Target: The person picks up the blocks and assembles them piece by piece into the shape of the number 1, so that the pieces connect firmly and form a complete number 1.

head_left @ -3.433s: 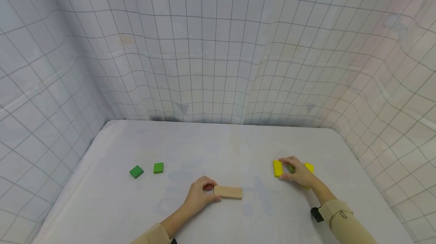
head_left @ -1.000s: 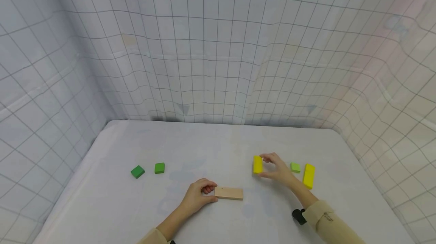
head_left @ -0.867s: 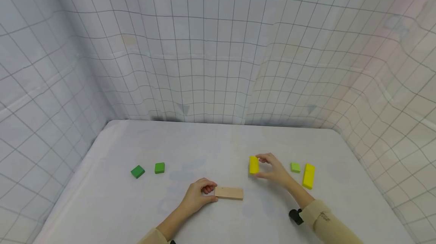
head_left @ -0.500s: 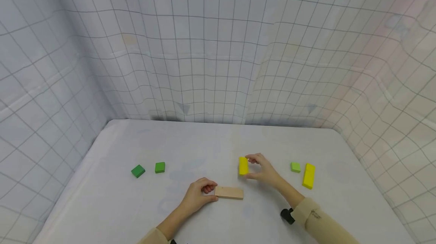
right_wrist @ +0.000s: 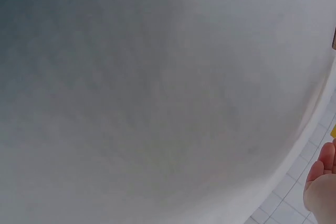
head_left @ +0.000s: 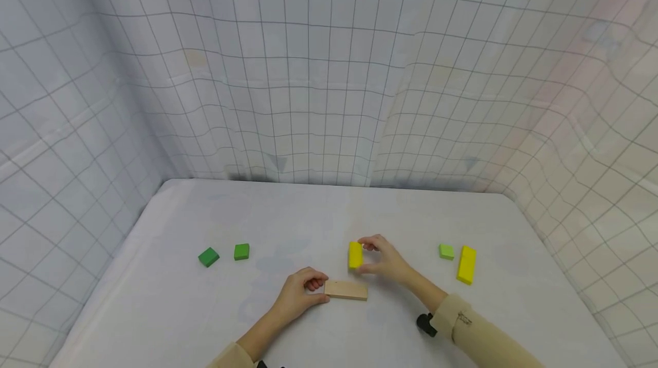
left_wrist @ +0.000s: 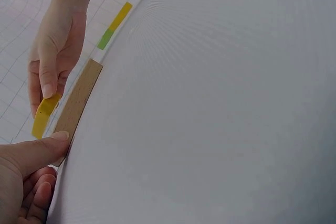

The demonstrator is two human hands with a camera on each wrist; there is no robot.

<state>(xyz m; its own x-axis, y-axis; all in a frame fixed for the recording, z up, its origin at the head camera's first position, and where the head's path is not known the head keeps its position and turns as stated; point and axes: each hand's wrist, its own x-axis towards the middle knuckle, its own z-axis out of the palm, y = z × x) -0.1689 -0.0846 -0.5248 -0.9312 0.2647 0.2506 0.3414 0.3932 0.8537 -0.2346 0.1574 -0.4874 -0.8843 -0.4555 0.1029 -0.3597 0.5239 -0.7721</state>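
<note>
In the head view a plain wooden block (head_left: pixel 346 290) lies flat near the middle of the table, and my left hand (head_left: pixel 300 295) grips its left end between thumb and fingers. Just behind it, my right hand (head_left: pixel 386 262) pinches a yellow block (head_left: pixel 355 255) by its ends, thumb at the near end. The left wrist view shows the left thumb on the wooden block (left_wrist: pixel 79 100) and the yellow block (left_wrist: pixel 45 116) in the right hand (left_wrist: pixel 59 51). Only part of the right hand (right_wrist: pixel 323 184) and a sliver of yellow show in the right wrist view.
A dark green block (head_left: pixel 208 257) and a green block (head_left: pixel 241 251) lie on the left of the table. On the right are a light green block (head_left: pixel 446 251) and another yellow piece (head_left: pixel 466 265). Grid-patterned curtains (head_left: pixel 329 71) stand behind and at both sides.
The right hand has carried the yellow block leftward from the right side, to just behind the wooden block. The left hand and wooden block have stayed nearly in place.
</note>
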